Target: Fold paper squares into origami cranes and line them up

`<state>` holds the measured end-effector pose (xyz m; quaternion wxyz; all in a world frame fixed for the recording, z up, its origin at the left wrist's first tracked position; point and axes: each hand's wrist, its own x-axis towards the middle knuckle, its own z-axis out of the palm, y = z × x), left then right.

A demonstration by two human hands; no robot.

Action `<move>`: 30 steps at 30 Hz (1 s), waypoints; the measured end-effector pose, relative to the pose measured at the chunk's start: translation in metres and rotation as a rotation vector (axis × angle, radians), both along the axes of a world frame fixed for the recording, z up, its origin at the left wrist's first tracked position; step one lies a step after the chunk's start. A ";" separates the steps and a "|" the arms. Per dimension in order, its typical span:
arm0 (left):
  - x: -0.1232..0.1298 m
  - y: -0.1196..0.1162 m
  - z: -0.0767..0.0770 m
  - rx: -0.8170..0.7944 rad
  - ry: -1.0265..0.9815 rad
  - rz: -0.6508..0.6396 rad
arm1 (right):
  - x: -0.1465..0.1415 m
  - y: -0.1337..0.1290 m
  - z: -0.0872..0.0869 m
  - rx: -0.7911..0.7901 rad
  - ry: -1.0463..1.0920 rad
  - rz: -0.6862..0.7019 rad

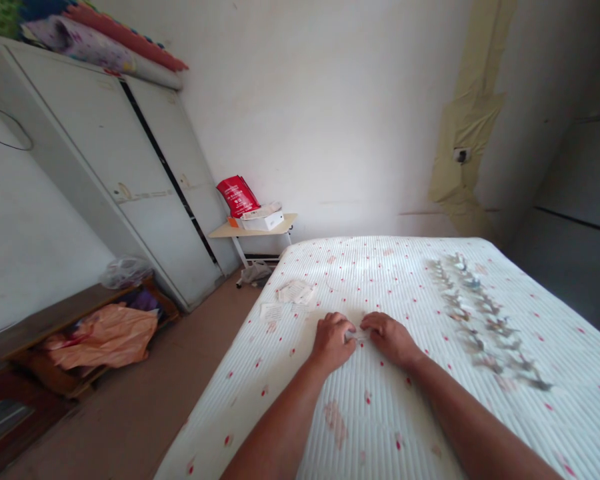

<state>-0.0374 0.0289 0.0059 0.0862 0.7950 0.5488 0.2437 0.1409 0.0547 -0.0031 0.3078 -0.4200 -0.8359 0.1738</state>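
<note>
As it looks thin and light, the small pale piece (354,335) between your hands likely wants a fingertip hold.
Probably flimsy, maybe slick, easy to crumple; too small and blurred to confirm. Best taken by its edges, thumb against forefinger. It's on or just above the mattress (370,427), can't tell which. Your left hand (333,340) seems to pinch one end; your right hand (390,337) has fingers curled at the other, grip unclear. Papers (295,292) lie farther left, two rows of small blurred items (500,325) to your right.
</note>
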 end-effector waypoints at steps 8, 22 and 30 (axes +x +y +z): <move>-0.003 0.002 0.002 -0.012 -0.041 -0.002 | -0.003 -0.006 0.010 0.012 -0.160 0.013; 0.015 0.002 0.001 -0.102 0.005 0.233 | -0.003 -0.006 0.010 -0.048 -0.109 0.001; 0.012 0.002 0.004 -0.151 0.001 0.234 | -0.002 -0.005 0.010 -0.058 -0.099 0.019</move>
